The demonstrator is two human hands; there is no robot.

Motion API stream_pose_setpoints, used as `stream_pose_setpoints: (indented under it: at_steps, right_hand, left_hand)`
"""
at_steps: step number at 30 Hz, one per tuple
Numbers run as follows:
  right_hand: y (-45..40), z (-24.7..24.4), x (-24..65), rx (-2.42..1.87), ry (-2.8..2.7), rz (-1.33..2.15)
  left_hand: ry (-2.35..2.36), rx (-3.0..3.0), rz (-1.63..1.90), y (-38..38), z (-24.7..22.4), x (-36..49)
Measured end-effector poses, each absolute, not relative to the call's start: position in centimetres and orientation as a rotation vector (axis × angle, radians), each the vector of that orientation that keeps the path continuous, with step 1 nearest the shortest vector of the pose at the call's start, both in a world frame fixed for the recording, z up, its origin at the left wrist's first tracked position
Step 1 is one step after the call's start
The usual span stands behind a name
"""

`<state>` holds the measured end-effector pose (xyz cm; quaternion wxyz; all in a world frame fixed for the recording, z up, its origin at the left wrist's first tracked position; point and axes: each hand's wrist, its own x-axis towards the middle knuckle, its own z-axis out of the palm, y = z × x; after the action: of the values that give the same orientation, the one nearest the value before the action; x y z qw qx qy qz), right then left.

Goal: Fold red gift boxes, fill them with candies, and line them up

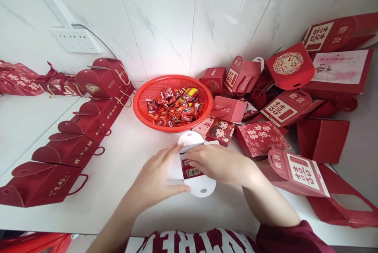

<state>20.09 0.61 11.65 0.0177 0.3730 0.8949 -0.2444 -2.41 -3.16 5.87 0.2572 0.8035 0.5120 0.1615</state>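
Observation:
An open candy box (203, 186), with its white inner flaps folded out, sits on the white counter in front of me. Wrapped candies (192, 171) show inside it. My left hand (153, 176) grips the box from the left, its thumb at the near flap and its fingers at the far one. From the right, my right hand (217, 162) reaches over the opening with bent fingers closed inside; whatever they hold is hidden. Just beyond the box stands a red plastic basket (138, 109) of mixed wrapped candies.
Closed dark red gift boxes (85, 148) with cord handles form a row on the left. Assorted red boxes (262, 137) lie heaped on the right. A white socket panel (76, 40) with a grey cable is on the tiled wall (165, 21).

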Motion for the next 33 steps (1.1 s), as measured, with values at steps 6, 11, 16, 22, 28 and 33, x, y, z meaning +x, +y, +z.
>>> stream_pose_setpoints:
  at_steps: [6, 11, 16, 22, 28, 33]
  right_hand:
    - [-0.8, 14.5, 23.8, 1.323, 3.025, -0.839]
    - [-0.9, 14.4, 26.0, 1.32, 3.033, -0.892]
    - [-0.5, 14.6, 29.1, 1.596, 3.024, -0.798]
    - [1.2, 14.7, 30.0, 1.742, 3.025, -0.674]
    - [2.1, 14.3, 29.2, 1.728, 2.98, -0.673]
    - [2.2, 14.3, 28.8, 1.72, 3.023, -0.734]
  left_hand:
    - [1.741, 2.214, 0.703, 6.1, 12.6, -6.0]
    - [1.843, 2.071, -0.065, 18.2, 10.9, -6.0]
    - [1.763, 1.976, -0.318, 22.4, 6.7, -5.5]
    - [1.711, 1.869, -0.28, 22.5, 5.1, -6.4]
    - [1.681, 1.678, -0.029, 22.2, 5.2, -6.5]
    - [1.593, 1.62, 0.522, 20.6, 7.5, -5.8]
